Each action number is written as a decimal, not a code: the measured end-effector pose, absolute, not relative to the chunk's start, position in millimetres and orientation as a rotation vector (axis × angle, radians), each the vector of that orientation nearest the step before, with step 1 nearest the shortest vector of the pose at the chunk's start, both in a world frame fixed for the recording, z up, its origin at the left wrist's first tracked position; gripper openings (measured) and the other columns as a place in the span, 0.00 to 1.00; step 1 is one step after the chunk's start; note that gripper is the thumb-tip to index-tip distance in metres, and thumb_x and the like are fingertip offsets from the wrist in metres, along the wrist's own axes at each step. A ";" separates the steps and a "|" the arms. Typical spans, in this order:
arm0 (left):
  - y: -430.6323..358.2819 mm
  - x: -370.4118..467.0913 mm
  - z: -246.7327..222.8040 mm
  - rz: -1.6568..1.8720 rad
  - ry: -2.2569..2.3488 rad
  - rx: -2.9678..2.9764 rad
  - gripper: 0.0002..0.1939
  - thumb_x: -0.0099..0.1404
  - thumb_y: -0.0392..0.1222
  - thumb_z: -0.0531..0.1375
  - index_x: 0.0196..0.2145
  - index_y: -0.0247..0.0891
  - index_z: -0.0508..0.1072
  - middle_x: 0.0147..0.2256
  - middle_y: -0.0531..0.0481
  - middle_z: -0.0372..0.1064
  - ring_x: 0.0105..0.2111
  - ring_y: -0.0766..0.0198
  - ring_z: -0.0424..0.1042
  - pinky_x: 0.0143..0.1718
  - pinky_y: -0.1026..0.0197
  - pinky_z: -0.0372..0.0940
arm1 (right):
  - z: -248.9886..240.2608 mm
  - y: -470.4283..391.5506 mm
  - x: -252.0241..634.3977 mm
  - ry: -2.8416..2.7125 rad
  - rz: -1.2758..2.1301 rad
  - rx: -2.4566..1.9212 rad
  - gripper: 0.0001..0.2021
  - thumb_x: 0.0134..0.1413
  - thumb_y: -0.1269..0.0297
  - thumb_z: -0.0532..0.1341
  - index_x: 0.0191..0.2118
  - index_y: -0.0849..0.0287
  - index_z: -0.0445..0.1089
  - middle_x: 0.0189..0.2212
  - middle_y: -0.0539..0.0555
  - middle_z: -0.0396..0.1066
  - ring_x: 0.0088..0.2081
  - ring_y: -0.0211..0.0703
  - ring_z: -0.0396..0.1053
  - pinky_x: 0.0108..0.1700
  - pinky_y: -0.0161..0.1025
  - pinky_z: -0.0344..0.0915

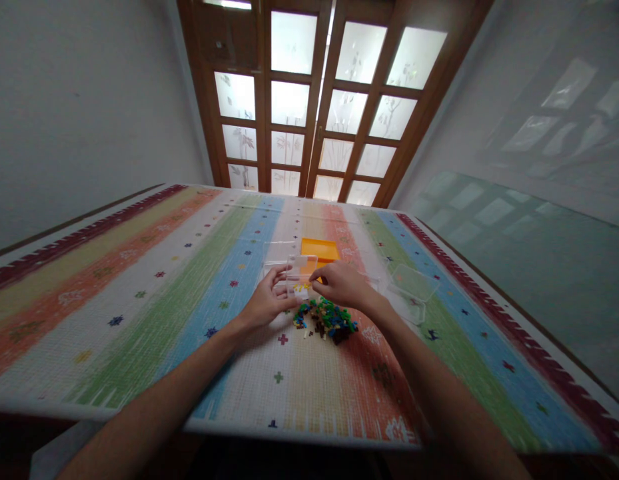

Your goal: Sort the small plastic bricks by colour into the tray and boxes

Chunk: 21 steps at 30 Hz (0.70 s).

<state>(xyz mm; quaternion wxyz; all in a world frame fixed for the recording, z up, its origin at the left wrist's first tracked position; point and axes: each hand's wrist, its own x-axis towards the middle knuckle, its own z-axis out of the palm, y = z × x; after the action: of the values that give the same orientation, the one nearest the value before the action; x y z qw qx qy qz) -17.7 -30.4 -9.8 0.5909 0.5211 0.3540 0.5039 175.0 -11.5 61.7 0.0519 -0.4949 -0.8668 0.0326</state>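
Observation:
My left hand (269, 298) is wrapped round the left side of a small clear plastic box (298, 264), which holds several tiny yellow pieces (302, 287). From the right, my right hand (334, 281) reaches over the box's edge with its fingertips pinched together; what lies between them, if anything, is too small to make out. Just below both hands lies a loose pile of small green, blue, brown and cream pieces (332, 319). An orange tray (320, 249) sits right behind the clear box.
A striped cloth (204, 267) covers the table. More clear plastic containers stand on the right, one a lid-like piece (413, 283). Beyond the table's far edge is a wooden door (309, 77) with glass panes, between pale walls.

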 end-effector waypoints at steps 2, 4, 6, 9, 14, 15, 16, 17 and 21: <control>-31.2 -17.1 -7.8 1.177 0.824 1.202 0.35 0.46 0.34 0.73 0.52 0.41 0.68 0.52 0.41 0.67 0.48 0.54 0.74 0.53 0.46 0.69 | 63.8 -13.0 177.5 -2.593 0.122 -1.467 0.14 0.59 0.67 0.57 0.41 0.59 0.81 0.34 0.57 0.80 0.33 0.42 0.73 0.34 0.35 0.59; -31.7 -16.9 -6.6 1.174 0.820 1.192 0.35 0.47 0.33 0.73 0.51 0.42 0.68 0.51 0.42 0.68 0.47 0.54 0.75 0.53 0.46 0.69 | 66.4 -15.1 180.9 -2.532 0.168 -1.434 0.14 0.58 0.69 0.58 0.42 0.59 0.81 0.30 0.55 0.79 0.29 0.39 0.70 0.33 0.34 0.57; -31.9 -17.1 -6.1 1.174 0.820 1.187 0.35 0.47 0.33 0.73 0.52 0.42 0.67 0.51 0.43 0.69 0.47 0.55 0.75 0.53 0.45 0.69 | 69.2 -18.3 184.8 -2.486 0.227 -1.385 0.13 0.57 0.70 0.58 0.41 0.60 0.81 0.24 0.52 0.76 0.25 0.36 0.66 0.31 0.33 0.54; -31.5 -18.0 -6.3 1.183 0.832 1.193 0.35 0.47 0.32 0.72 0.52 0.41 0.66 0.53 0.42 0.67 0.47 0.55 0.75 0.53 0.46 0.70 | 71.6 -25.6 190.2 -2.471 0.338 -1.286 0.13 0.55 0.71 0.58 0.39 0.62 0.80 0.20 0.49 0.70 0.22 0.33 0.61 0.29 0.32 0.52; -28.5 -20.3 -9.1 1.186 0.855 1.236 0.36 0.48 0.33 0.72 0.54 0.40 0.66 0.53 0.41 0.67 0.49 0.54 0.74 0.54 0.46 0.69 | 63.9 -41.0 191.6 -2.586 0.536 -1.158 0.11 0.56 0.70 0.60 0.39 0.61 0.80 0.19 0.47 0.67 0.21 0.32 0.60 0.28 0.31 0.51; -27.6 -20.7 -10.1 1.192 0.859 1.248 0.36 0.48 0.34 0.72 0.54 0.40 0.65 0.53 0.41 0.67 0.50 0.54 0.74 0.55 0.46 0.69 | 60.1 -43.5 190.5 -2.631 0.553 -1.125 0.11 0.56 0.70 0.60 0.40 0.60 0.80 0.20 0.47 0.68 0.23 0.33 0.61 0.29 0.31 0.51; -26.7 -21.0 -11.2 1.201 0.866 1.261 0.36 0.48 0.35 0.72 0.54 0.40 0.65 0.54 0.40 0.67 0.51 0.53 0.73 0.55 0.46 0.68 | 55.7 -45.5 189.0 -2.674 0.560 -1.094 0.11 0.56 0.70 0.60 0.40 0.59 0.80 0.21 0.48 0.70 0.24 0.34 0.63 0.30 0.31 0.52; -25.9 -21.3 -12.3 1.210 0.874 1.276 0.36 0.48 0.35 0.72 0.54 0.39 0.66 0.54 0.40 0.66 0.52 0.53 0.72 0.55 0.47 0.68 | 50.9 -47.2 187.2 -2.711 0.558 -1.070 0.11 0.56 0.70 0.60 0.40 0.59 0.80 0.24 0.50 0.72 0.26 0.35 0.64 0.31 0.32 0.53; -23.4 -21.8 -15.3 1.213 0.882 1.312 0.36 0.49 0.37 0.72 0.54 0.39 0.65 0.54 0.40 0.66 0.52 0.54 0.72 0.54 0.50 0.69 | 32.5 -50.4 177.1 -2.827 0.542 -1.064 0.10 0.57 0.73 0.59 0.39 0.60 0.79 0.30 0.53 0.76 0.30 0.37 0.67 0.34 0.32 0.56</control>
<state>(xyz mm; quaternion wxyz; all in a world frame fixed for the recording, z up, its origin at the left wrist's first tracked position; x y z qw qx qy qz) -21.8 -23.4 -15.3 0.5436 0.5527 0.3714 0.5109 177.1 -50.4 32.5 0.0362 -0.3465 -0.9206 0.1763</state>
